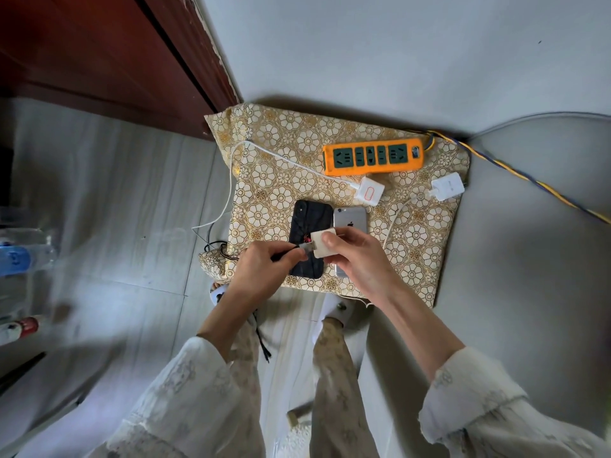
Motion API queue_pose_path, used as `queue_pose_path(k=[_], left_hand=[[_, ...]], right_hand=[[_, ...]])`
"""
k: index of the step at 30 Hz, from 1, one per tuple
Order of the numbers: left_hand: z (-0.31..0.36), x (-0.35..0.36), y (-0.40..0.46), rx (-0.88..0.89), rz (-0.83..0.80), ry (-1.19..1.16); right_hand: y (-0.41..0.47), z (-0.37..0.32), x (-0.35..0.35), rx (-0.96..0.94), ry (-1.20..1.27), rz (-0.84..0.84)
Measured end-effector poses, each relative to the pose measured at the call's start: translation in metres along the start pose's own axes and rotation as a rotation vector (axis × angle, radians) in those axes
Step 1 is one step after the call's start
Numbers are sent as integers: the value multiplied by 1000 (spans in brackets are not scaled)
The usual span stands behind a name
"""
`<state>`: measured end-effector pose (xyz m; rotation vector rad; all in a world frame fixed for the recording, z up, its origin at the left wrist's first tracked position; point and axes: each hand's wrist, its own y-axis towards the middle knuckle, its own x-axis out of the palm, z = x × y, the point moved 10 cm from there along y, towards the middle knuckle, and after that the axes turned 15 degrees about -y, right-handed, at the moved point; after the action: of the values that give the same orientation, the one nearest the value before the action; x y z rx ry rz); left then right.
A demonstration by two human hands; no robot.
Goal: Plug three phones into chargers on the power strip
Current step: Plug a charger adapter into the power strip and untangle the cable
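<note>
An orange power strip (373,157) with green sockets lies at the back of a small table under a floral cloth (284,180); nothing is plugged into it. Two white chargers lie in front of it, one with a red mark (371,191) and one at the right (448,186), each with a white cable. A black phone (310,219) and a silver phone (351,217) lie face down side by side. Above them my right hand (357,259) holds a third white charger (325,244). My left hand (264,269) pinches a black cable's USB plug (305,247) at the charger's port.
A yellow-blue braided cord (515,175) runs right from the strip along the grey wall. A dark red wooden door (109,57) stands at the back left. Plastic bottles (23,256) sit on the tiled floor at the left. My legs and shoes are under the table's front edge.
</note>
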<state>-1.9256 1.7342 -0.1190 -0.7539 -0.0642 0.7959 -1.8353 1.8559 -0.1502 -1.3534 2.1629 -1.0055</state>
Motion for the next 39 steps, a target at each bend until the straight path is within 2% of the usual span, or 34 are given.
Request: queue_pose_path(k=[5,9,19,24,27,32,39], left_hand=[[9,-5,5,23,-24,-19],[12,1,4,17,-89,-36],[2,-4,2,-70,-101,-92],[0,-5,1,-128,-151,-110],[1,-6,0,-139,-176,-73],[1,-6,-1,-137,-225,4],[0,-8,6,-101,-202,72]], right_hand=[[1,-9,-4,30,79,12],[1,-12,-8,11,39,18],[-5,-13,7,-72,149,-230],[-10,-18,9,-134,-118,-208],[-11,-22,8,-144,-210,-145],[-16,-28,16,-151,-387,-160],[-18,-32,17,-160,-447,-116]])
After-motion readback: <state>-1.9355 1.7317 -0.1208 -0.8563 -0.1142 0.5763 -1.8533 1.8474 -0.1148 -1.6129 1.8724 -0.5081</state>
